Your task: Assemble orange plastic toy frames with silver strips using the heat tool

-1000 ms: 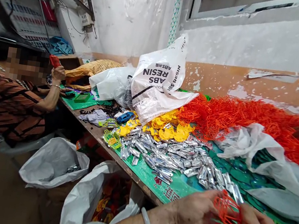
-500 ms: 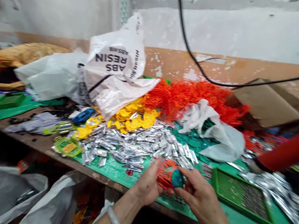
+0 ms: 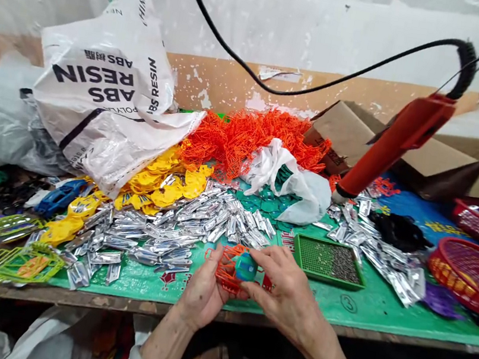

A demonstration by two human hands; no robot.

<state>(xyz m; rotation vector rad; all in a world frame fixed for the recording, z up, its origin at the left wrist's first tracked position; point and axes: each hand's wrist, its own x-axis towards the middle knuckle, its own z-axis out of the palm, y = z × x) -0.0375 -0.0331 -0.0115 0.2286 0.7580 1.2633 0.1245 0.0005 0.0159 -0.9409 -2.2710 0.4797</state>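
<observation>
Both hands are pinched around a little orange lattice piece (image 3: 230, 269), held just above the front edge of the green mat (image 3: 374, 304), right beside the small green tray (image 3: 327, 261). Left hand (image 3: 201, 288) grips its left side, fingers curled shut on it; right hand (image 3: 290, 289) fingers press a small blue-green round part (image 3: 246, 267) onto it. That lattice looks thin, so squeezing too hard could probably snap a rib, or the round part could pop loose into the silver packets (image 3: 178, 230). Long axis runs roughly left-right, flat face toward the camera.
</observation>
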